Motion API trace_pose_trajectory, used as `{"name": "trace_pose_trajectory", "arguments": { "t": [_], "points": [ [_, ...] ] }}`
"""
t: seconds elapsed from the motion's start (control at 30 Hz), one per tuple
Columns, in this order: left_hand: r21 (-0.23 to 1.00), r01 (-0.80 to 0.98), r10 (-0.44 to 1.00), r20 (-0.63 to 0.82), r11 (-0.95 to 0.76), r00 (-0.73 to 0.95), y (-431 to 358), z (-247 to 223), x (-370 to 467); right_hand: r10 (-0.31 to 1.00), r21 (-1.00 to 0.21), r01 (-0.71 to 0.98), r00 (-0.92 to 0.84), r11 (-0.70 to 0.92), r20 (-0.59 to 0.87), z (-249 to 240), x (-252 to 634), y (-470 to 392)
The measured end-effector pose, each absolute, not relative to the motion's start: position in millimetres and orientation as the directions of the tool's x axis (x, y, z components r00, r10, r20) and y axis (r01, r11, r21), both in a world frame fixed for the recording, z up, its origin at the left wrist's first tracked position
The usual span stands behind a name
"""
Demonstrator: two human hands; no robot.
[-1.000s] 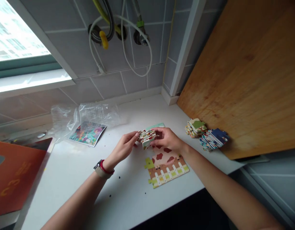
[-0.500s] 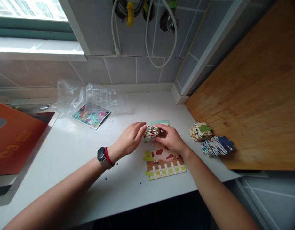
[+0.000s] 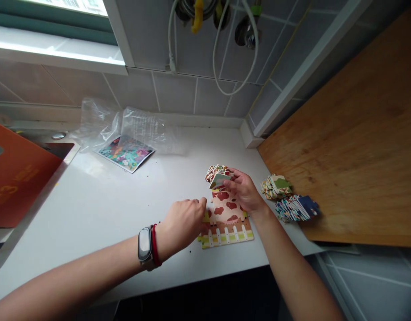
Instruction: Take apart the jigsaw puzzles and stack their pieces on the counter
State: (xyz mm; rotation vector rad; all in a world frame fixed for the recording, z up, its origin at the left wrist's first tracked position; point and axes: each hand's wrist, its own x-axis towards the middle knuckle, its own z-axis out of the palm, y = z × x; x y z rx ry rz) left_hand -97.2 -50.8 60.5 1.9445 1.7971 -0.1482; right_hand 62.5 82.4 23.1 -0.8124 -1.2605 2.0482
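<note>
My right hand point(image 3: 244, 191) is closed around a stack of jigsaw puzzle pieces point(image 3: 219, 174), held above the top of a partly joined puzzle point(image 3: 227, 209). The joined part has a pale cow body with red-brown patches and a white fence along its lower edge. My left hand point(image 3: 185, 223) rests at the puzzle's left edge, its fingers curled and pressed together. The hand itself hides its fingertips, so I cannot tell what is between them. A dark-faced watch point(image 3: 145, 244) and a red band are on that wrist.
Two more piles of puzzle pieces, one green point(image 3: 277, 187) and one blue point(image 3: 297, 208), lie by the wooden board point(image 3: 352, 156) at right. Clear plastic bags point(image 3: 152, 129) and a colourful picture card point(image 3: 125, 152) are at back left. An orange box point(image 3: 21, 178) stands at far left.
My left hand has left the stack and come down toward me to the puzzle's left edge. My right hand keeps the stack, now tilted with a pale piece facing me. The view has shifted slightly.
</note>
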Motion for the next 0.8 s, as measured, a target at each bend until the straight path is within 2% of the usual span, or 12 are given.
{"name": "trace_pose_trajectory", "arguments": {
  "t": [0.1, 0.27, 0.57, 0.7, 0.8],
  "points": [
    [0.291, 0.957, 0.911, -0.394, 0.003, 0.117, -50, 58, -99, 0.725, -0.903, -0.176, -0.664, -0.393, -0.186, 30, 66, 79],
    [0.33, 0.943, 0.94, -0.314, -0.026, 0.136, -50, 53, -104, 0.679, -0.894, -0.177, -0.714, -0.411, -0.171, 39, 91, 50],
    [0.46, 0.888, 0.943, -0.29, -0.013, 0.164, -44, 45, -112, 0.594, -0.872, -0.027, -0.743, -0.488, -0.309, 25, 123, 0],
    [0.535, 0.844, 0.949, -0.258, -0.018, 0.183, -40, 47, -119, 0.641, -0.873, -0.065, -0.706, -0.483, -0.302, 13, 126, -4],
    [0.53, 0.844, 0.922, -0.283, -0.08, 0.265, -41, 53, -118, 0.709, -0.891, -0.09, -0.643, -0.445, -0.289, 5, 131, -6]
  ]
}}
